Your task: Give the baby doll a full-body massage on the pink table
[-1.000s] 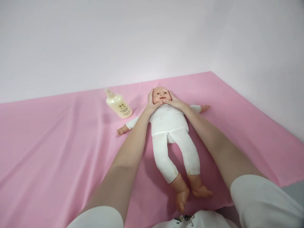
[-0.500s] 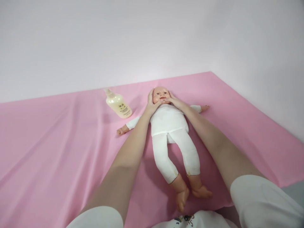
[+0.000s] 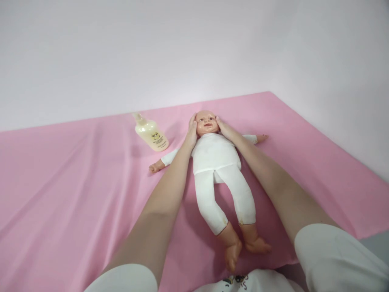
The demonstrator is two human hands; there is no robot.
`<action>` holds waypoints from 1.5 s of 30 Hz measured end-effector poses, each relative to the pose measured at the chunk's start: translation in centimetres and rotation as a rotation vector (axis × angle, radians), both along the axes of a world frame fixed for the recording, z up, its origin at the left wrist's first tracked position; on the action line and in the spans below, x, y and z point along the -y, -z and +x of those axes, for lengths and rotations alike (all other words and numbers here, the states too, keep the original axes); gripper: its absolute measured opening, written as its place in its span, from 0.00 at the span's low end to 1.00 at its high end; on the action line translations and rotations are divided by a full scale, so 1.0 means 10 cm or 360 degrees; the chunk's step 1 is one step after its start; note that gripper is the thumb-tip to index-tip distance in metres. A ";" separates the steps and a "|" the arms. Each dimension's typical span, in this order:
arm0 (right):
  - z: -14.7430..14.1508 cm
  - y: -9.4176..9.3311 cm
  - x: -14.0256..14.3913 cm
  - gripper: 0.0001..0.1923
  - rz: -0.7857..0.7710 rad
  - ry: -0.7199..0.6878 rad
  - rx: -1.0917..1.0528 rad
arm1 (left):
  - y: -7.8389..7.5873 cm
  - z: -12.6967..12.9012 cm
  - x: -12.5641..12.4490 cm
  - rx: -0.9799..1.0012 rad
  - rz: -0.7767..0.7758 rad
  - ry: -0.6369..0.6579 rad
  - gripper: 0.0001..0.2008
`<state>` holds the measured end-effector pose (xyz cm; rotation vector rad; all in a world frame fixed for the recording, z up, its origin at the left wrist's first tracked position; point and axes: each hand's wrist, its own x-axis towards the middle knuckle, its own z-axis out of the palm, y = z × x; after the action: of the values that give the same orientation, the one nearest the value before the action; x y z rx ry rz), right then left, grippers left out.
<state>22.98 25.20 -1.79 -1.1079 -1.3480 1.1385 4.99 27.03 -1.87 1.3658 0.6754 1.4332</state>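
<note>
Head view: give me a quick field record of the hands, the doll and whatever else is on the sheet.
left hand: open, flat against the side of the doll's head
right hand: open, flat against the other side of the head
doll: on its back, white suit, arms spread, bare feet toward the camera
bottle: cream-coloured, lying on its side beside the doll's head, untouched
sheet: pink, wrinkled, under everything
wall: plain, pale, behind the sheet

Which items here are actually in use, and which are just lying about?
In use: doll, its head cupped between left hand and right hand.
Lying about: cream bottle, on its side on the pink sheet, untouched.
</note>
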 end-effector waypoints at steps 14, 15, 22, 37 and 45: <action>0.01 0.03 -0.08 0.30 0.0058 0.0009 -0.0244 | -0.01 -0.05 -0.16 0.0117 -0.0254 -0.0026 0.27; 0.01 0.02 -0.07 0.32 0.0071 -0.0008 -0.0240 | -0.01 -0.05 -0.17 0.0117 -0.0259 -0.0017 0.29; 0.02 -0.10 0.03 0.49 -0.0023 -0.0090 -0.0153 | -0.02 -0.10 -0.02 0.0001 -0.0166 0.0205 0.47; 0.00 -0.02 -0.03 0.41 -0.0026 -0.0028 -0.0307 | -0.03 -0.05 -0.14 0.0183 -0.0396 0.0084 0.35; -0.02 -0.02 -0.03 0.24 -0.0032 0.0075 -0.0235 | -0.03 -0.03 -0.10 0.0127 -0.0405 0.0009 0.24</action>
<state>22.82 25.55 -1.63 -1.0436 -1.1926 1.1777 4.65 27.99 -1.54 1.1065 0.7724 1.3393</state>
